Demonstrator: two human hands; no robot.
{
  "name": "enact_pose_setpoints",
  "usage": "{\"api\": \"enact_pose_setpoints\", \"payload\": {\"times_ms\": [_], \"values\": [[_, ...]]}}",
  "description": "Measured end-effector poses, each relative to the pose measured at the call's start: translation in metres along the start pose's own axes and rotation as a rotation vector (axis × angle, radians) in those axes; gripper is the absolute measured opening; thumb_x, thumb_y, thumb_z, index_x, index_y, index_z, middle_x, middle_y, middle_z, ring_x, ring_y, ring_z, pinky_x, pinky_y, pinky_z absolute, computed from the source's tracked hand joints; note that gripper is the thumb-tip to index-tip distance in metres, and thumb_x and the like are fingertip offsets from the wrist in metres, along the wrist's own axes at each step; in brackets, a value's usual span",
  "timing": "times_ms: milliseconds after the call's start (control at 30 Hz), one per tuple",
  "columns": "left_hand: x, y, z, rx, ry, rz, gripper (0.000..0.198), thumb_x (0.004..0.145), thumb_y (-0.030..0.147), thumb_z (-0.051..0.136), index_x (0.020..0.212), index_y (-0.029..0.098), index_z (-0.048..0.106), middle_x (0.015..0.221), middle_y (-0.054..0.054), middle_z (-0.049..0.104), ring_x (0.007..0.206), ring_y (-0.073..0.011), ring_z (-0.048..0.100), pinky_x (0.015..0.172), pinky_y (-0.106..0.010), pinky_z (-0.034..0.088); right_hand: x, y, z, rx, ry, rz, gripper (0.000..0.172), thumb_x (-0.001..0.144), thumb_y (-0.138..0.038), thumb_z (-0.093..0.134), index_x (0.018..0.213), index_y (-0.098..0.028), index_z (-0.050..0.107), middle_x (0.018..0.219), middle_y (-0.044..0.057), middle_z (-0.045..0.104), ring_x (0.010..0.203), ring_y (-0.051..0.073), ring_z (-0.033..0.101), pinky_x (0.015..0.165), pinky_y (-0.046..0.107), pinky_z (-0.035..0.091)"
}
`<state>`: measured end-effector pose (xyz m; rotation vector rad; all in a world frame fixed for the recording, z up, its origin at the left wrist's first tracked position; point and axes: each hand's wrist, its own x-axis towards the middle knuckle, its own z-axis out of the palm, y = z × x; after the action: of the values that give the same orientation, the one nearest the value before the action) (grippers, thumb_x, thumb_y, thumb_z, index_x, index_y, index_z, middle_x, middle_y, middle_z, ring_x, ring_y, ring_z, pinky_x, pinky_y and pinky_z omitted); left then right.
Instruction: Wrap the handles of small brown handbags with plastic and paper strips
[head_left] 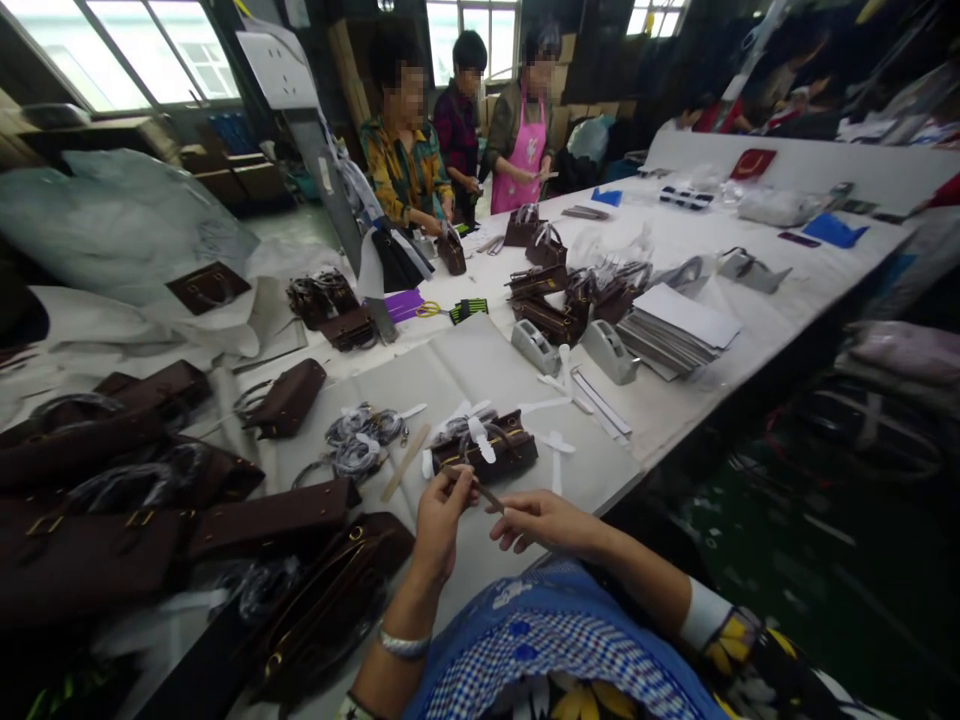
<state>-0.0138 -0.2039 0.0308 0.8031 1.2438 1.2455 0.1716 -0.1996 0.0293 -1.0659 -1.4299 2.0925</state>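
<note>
Pinching left hand (441, 515): thumb and fingertips closed on one end of a narrow, flat brown strip (491, 498).
Pinching right hand (536, 521): closed on the other end, spare fingers loosely curled.
Strip: lower centre of the frame, near a small dark-brown leather handbag (519, 447); whether they touch cannot be told.
Handling: a light, even pull should keep it flat.
Caution: loose white paper-like pieces (556, 443) beside the bag could snag.

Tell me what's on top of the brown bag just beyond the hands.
A white strip lies over the brown bag, by its handles. Whatever is directly beneath that strip is covered.
</note>
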Motion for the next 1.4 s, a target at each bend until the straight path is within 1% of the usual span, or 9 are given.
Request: {"api": "enact_pose_setpoints", "payload": {"times_ms": [167, 367, 567, 700, 833, 967, 1067, 1200, 1400], "values": [[0.002, 0.003, -0.001, 0.043, -0.005, 0.011, 0.046, 0.073, 0.042, 0.071, 0.109, 0.016, 0.058, 0.085, -0.004, 0.067, 0.071, -0.0134, 0.062, 0.066, -0.024, 0.050, 0.002, 0.006, -0.018, -0.407, 0.224, -0.186, 0.038, 0.088, -0.047, 0.053, 0.109, -0.018, 0.067, 0.096, 0.008, 0.073, 0.083, 0.018, 0.067, 0.080, 0.033, 0.051], [0.016, -0.001, -0.018, 0.254, -0.013, 0.129, 0.036, 0.071, 0.040, 0.073, 0.098, 0.017, 0.068, 0.089, -0.008, 0.071, 0.072, -0.0167, 0.064, 0.066, -0.027, 0.050, 0.004, -0.007, -0.061, -0.849, 0.326, -0.319, 0.028, 0.089, -0.039, 0.053, 0.100, -0.024, 0.073, 0.101, 0.004, 0.073, 0.094, 0.021, 0.065, 0.087, 0.032, 0.047], [0.044, -0.013, -0.040, 0.402, 0.093, 0.199, 0.040, 0.080, 0.042, 0.062, 0.109, 0.016, 0.066, 0.102, -0.011, 0.071, 0.084, -0.0198, 0.067, 0.077, -0.031, 0.054, 0.012, -0.004, -0.111, -0.637, 0.611, -0.215, 0.032, 0.087, -0.040, 0.053, 0.102, -0.019, 0.072, 0.088, 0.006, 0.074, 0.074, 0.019, 0.068, 0.069, 0.029, 0.053], [0.062, -0.032, -0.046, 0.466, 0.043, 0.143, 0.037, 0.080, 0.032, 0.061, 0.113, 0.015, 0.064, 0.110, -0.012, 0.070, 0.098, -0.0227, 0.067, 0.083, -0.034, 0.056, 0.027, 0.013, -0.127, -0.476, 0.559, -0.129, 0.032, 0.085, -0.042, 0.056, 0.100, -0.017, 0.071, 0.086, 0.007, 0.073, 0.063, 0.016, 0.068, 0.050, 0.023, 0.049], [0.071, -0.043, -0.041, 0.466, -0.033, 0.057, 0.039, 0.084, 0.021, 0.048, 0.119, 0.011, 0.060, 0.112, -0.015, 0.070, 0.096, -0.0217, 0.069, 0.074, -0.031, 0.059, 0.043, 0.027, -0.134, -0.540, 0.474, -0.109, 0.027, 0.084, -0.040, 0.059, 0.096, -0.019, 0.072, 0.081, 0.004, 0.073, 0.060, 0.013, 0.067, 0.048, 0.020, 0.046], [0.078, -0.043, -0.041, 0.591, -0.078, 0.063, 0.033, 0.082, 0.021, 0.048, 0.108, 0.014, 0.067, 0.105, -0.011, 0.072, 0.087, -0.0204, 0.070, 0.070, -0.030, 0.059, 0.049, 0.031, -0.142, -0.605, 0.461, -0.073, 0.027, 0.084, -0.039, 0.057, 0.098, -0.020, 0.072, 0.078, 0.002, 0.073, 0.058, 0.013, 0.067, 0.045, 0.019, 0.044], [0.082, -0.039, -0.045, 0.684, -0.079, 0.107, 0.029, 0.082, 0.028, 0.053, 0.103, 0.018, 0.070, 0.096, -0.006, 0.074, 0.073, -0.0184, 0.069, 0.070, -0.032, 0.058, 0.044, 0.029, -0.145, -0.665, 0.537, -0.087, 0.029, 0.085, -0.041, 0.056, 0.096, -0.021, 0.073, 0.082, 0.003, 0.075, 0.062, 0.015, 0.068, 0.053, 0.023, 0.050], [0.086, -0.037, -0.051, 0.745, -0.077, 0.172, 0.030, 0.082, 0.033, 0.053, 0.101, 0.019, 0.071, 0.092, -0.005, 0.074, 0.076, -0.0184, 0.069, 0.073, -0.032, 0.057, 0.030, 0.025, -0.144, -0.657, 0.632, -0.170, 0.036, 0.086, -0.048, 0.052, 0.084, -0.021, 0.076, 0.100, 0.006, 0.074, 0.091, 0.024, 0.069, 0.083, 0.035, 0.054], [0.092, -0.037, -0.050, 0.807, -0.126, 0.167, 0.034, 0.085, 0.033, 0.048, 0.105, 0.017, 0.070, 0.096, -0.007, 0.075, 0.074, -0.0185, 0.070, 0.068, -0.030, 0.058, 0.029, 0.028, -0.144, -0.663, 0.599, -0.238, 0.036, 0.079, -0.035, 0.063, 0.113, -0.023, 0.069, 0.117, 0.006, 0.069, 0.112, 0.025, 0.062, 0.102, 0.041, 0.044]]}}
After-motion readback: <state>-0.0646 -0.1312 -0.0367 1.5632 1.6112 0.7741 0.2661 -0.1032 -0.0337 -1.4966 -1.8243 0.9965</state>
